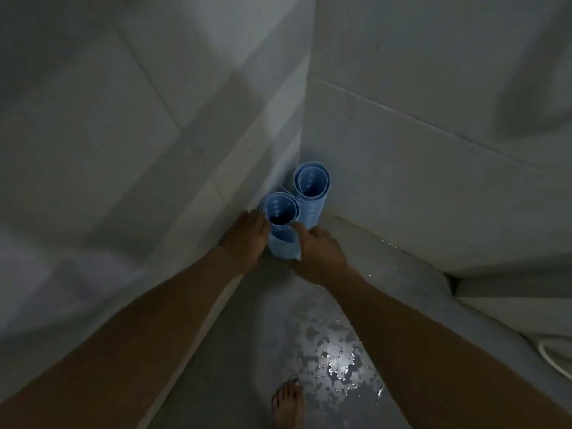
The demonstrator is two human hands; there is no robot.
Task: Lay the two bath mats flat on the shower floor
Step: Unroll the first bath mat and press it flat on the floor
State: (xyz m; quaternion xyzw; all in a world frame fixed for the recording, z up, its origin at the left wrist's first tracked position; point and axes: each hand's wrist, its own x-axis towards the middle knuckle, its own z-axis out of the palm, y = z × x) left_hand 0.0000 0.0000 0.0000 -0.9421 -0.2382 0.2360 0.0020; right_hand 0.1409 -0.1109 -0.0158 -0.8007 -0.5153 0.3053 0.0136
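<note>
Two light blue rubbery bath mats, each rolled into an upright tube, stand on end in the far corner of the shower floor, where two pale tiled walls meet. The nearer rolled mat [280, 226] stands just beside the left wall, its open top showing a dark hollow; the farther rolled mat [311, 193] sits tight in the corner itself, touching the nearer one along its side. Both hands reach down to the nearer roll. The left hand [246, 235] lies flat against its left side, fingers pressed between roll and wall; the right hand [318, 252] cups its right side, thumb and fingers against the tube near the lower part. Together they hold the nearer roll between them, neither hand fully wrapped round it. The grey speckled shower floor [278, 351] is wet, with bright glints of water toward its near right part. A bare foot [288, 404] stands on the floor at the near edge. A white curved hose [554, 357] shows at the right edge.
</note>
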